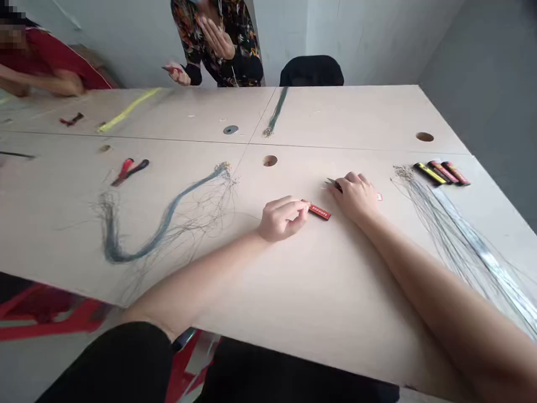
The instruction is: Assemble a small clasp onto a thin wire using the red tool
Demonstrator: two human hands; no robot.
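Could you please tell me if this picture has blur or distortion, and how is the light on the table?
Head view: wide-angle distortion slants and bends the near table edge; the co-worker's raised hand looks soft with blur; light is even, with only faint shadows by the right hand.

The left hand (282, 218) and right hand (354, 196) join bare forearms (197, 280), with black clothing (104, 358) below.

3 wire bundles (163, 224), 3 tubes (443, 172), 1 red tag (319, 211), 1 pr pliers (130, 172), 3 table holes (269, 160), 1 chair (311, 71), 2 co-wkrs (218, 42), own L hand (281, 218) + R hand (352, 196).
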